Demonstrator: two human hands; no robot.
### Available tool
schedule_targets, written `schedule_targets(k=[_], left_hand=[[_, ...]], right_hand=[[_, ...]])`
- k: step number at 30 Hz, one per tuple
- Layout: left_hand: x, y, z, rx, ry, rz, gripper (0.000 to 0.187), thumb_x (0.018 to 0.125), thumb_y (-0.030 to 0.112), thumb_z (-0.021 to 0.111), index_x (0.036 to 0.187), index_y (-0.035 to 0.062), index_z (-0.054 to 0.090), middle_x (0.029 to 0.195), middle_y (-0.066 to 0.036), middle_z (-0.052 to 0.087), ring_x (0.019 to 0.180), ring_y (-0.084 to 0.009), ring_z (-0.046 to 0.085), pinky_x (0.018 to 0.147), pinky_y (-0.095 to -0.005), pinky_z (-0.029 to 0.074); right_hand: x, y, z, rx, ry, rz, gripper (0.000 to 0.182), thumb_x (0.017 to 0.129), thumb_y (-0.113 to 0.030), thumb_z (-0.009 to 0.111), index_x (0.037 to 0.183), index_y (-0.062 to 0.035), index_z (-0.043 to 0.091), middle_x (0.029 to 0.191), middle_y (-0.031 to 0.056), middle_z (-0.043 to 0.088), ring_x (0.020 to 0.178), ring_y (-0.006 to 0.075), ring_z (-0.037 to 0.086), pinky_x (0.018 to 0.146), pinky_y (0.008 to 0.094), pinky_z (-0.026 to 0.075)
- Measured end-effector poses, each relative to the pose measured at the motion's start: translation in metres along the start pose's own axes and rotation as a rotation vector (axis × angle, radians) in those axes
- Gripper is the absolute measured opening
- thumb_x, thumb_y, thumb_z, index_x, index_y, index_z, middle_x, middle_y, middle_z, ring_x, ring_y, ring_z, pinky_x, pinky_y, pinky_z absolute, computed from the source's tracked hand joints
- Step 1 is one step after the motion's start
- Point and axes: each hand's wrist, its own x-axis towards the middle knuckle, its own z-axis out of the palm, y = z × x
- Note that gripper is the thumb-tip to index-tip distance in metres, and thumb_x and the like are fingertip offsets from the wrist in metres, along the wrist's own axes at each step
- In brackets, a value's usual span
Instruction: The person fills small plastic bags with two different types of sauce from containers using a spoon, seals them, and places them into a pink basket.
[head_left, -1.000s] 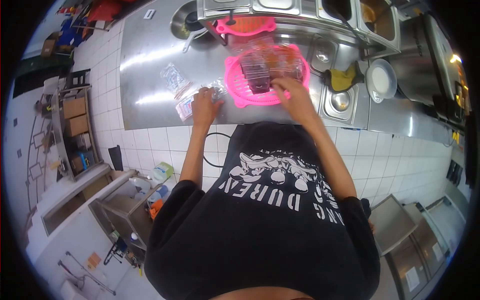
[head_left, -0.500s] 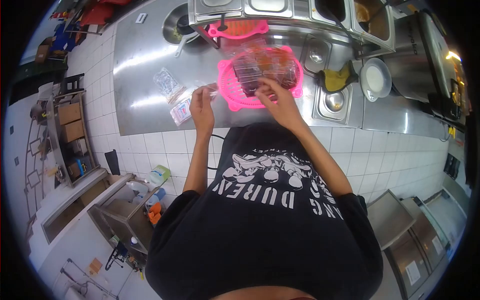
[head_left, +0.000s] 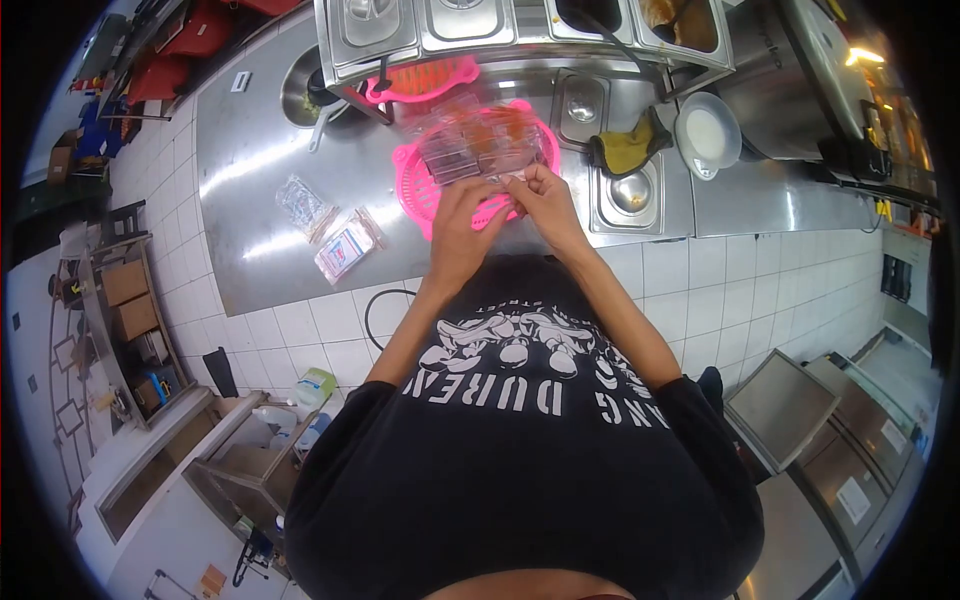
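Observation:
Over the front of a pink plastic basket [head_left: 407, 205], my two hands meet with the fingertips pinched together. My left hand [head_left: 462, 232] and my right hand [head_left: 548, 208] both grip the edge of a thin clear plastic bag [head_left: 506, 180], partly hidden by my fingers. Several clear packets lie in the basket just beyond my fingertips. One packet with dark contents [head_left: 449, 160] is on the left, and packets with orange-red contents [head_left: 510, 128] sit farther back.
To the left lie a bundle of clear bags [head_left: 302, 203] and a labelled plastic pack [head_left: 347, 248]. A pan [head_left: 302, 88] and another pink basket [head_left: 425, 85] stand behind. On the right are a yellow-black mitt [head_left: 628, 150], a white bowl [head_left: 707, 135] and steel-lidded containers [head_left: 630, 195].
My left hand has moved right to meet my right hand at the basket's front. The view has shifted, and the plastic has come between both hands.

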Motion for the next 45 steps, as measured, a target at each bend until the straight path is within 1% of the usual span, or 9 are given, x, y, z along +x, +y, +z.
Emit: schedule_targets(k=[12,16,21,24,26,32,35,40,45], left_hand=[[0.003,0.001,0.022,0.074,-0.166,0.141,0.02,0.081,0.006,0.071,0.1,0.0005,0.066,0.094,-0.011,0.065,0.089,-0.0301,0.063,0.074,-0.0385,0.051],[0.004,-0.005,0.029,-0.134,-0.166,-0.145,0.016,0.084,0.008,0.07,0.097,-0.0007,0.066,0.092,-0.012,0.064,0.085,-0.0278,0.064,0.074,-0.0359,0.051],[0.003,-0.013,0.031,-0.425,-0.21,-0.337,0.012,0.086,0.009,0.069,0.094,-0.0003,0.066,0.093,-0.012,0.065,0.081,-0.0266,0.065,0.074,-0.0347,0.051],[0.01,-0.009,0.018,-0.347,-0.351,-0.373,0.013,0.086,0.01,0.07,0.096,0.0026,0.068,0.111,-0.01,0.064,0.103,-0.0249,0.064,0.091,-0.0363,0.049],[0.015,-0.002,0.012,0.054,-0.19,0.088,0.011,0.083,0.015,0.072,0.092,0.0089,0.071,0.124,-0.008,0.06,0.123,-0.0287,0.052,0.109,-0.0484,0.033],[0.018,0.013,0.009,0.367,-0.133,0.319,0.008,0.083,0.017,0.071,0.09,0.0138,0.068,0.119,-0.006,0.059,0.121,-0.0291,0.05,0.111,-0.0653,0.014],[0.009,-0.004,0.02,0.224,-0.244,0.271,0.013,0.083,0.018,0.068,0.094,0.012,0.065,0.11,-0.003,0.059,0.116,-0.0265,0.052,0.108,-0.0722,0.013],[0.0,0.004,0.035,0.295,-0.274,0.182,0.014,0.088,0.015,0.063,0.101,0.01,0.061,0.105,-0.005,0.058,0.113,-0.0253,0.053,0.107,-0.0735,0.013],[-0.001,-0.006,0.054,0.322,-0.19,0.151,0.013,0.09,0.013,0.06,0.102,0.009,0.06,0.105,-0.006,0.057,0.113,-0.0275,0.052,0.107,-0.0731,0.015]], right_hand=[[-0.006,0.005,-0.008,0.028,0.083,0.006,0.014,0.092,-0.018,0.065,0.092,-0.0045,0.062,0.08,-0.0014,0.059,0.072,0.0063,0.052,0.066,0.0223,0.042],[-0.01,0.007,-0.006,-0.23,0.11,-0.24,0.023,0.088,-0.021,0.072,0.095,-0.0007,0.063,0.085,-0.0001,0.062,0.079,0.0073,0.057,0.072,0.0232,0.046],[-0.012,0.008,-0.019,-0.2,0.03,-0.157,0.023,0.09,-0.016,0.07,0.102,0.0015,0.064,0.093,0.0036,0.067,0.083,0.0094,0.062,0.075,0.0225,0.048],[-0.016,0.005,-0.025,-0.137,0.012,-0.134,0.02,0.093,-0.014,0.066,0.105,0.0018,0.064,0.094,0.0044,0.068,0.081,0.0101,0.062,0.073,0.0223,0.049],[-0.02,0.003,-0.025,-0.109,0.008,-0.136,0.019,0.094,-0.013,0.064,0.105,0.0022,0.064,0.094,0.0045,0.068,0.08,0.0104,0.063,0.073,0.0225,0.049],[-0.03,0.004,-0.023,-0.154,-0.005,-0.115,0.015,0.098,-0.012,0.057,0.099,0.0014,0.063,0.084,0.0045,0.067,0.075,0.009,0.06,0.067,0.0248,0.048],[-0.03,0.002,-0.023,-0.423,0.058,-0.156,0.015,0.096,-0.013,0.057,0.094,0.0011,0.061,0.078,0.0096,0.063,0.07,0.0131,0.059,0.063,0.0307,0.047],[-0.031,-0.006,-0.01,-0.766,0.227,-0.392,0.015,0.09,-0.013,0.057,0.087,0.0016,0.058,0.075,0.0201,0.057,0.069,0.0371,0.059,0.064,0.0419,0.046],[-0.022,-0.002,-0.013,-0.812,0.313,-0.333,0.018,0.09,-0.015,0.055,0.09,0.0024,0.06,0.078,0.0231,0.061,0.073,0.0404,0.06,0.066,0.0432,0.047]])
